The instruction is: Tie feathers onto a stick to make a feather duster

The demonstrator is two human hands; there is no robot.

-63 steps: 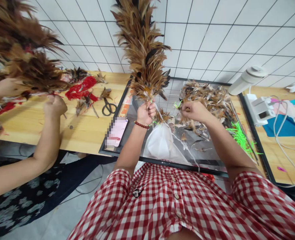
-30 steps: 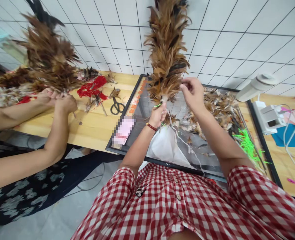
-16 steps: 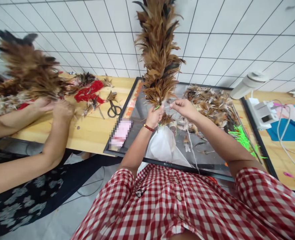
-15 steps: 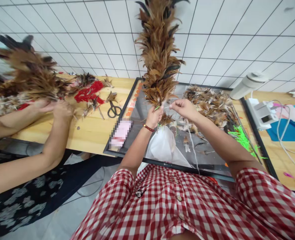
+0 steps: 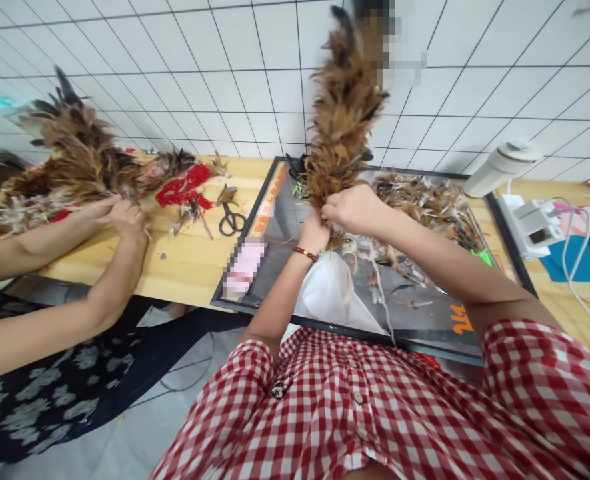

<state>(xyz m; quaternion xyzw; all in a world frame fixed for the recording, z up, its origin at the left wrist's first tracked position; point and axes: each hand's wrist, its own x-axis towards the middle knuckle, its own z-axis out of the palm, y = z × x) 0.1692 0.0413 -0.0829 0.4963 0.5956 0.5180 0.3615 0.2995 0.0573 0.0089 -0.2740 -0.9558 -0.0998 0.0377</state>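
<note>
A tall brown feather duster [image 5: 342,120] stands upright over the dark glass board, its top leaning right. My left hand [image 5: 315,231], with a red bead bracelet at the wrist, is closed round its base. Against the lower feathers, just above and right of it, my right hand [image 5: 352,207] is closed; what its fingers pinch is hidden. Beneath my hands lies a white plastic bag [image 5: 327,290], with a pale string [image 5: 381,293] hanging beside it. Loose brown feathers [image 5: 425,207] are piled on the board to the right.
At the left, another person's hands [image 5: 119,212] hold a second feather duster [image 5: 77,147]. Black scissors [image 5: 232,220] and red string [image 5: 185,187] lie on the wooden table [image 5: 179,267]. A white bottle [image 5: 499,167] and a power strip [image 5: 529,223] with cables are at the right.
My right hand has moved in from the right to the duster's base, near my left hand. The duster has shifted and tilted right. Bright green strands at the right are now mostly covered or gone.
</note>
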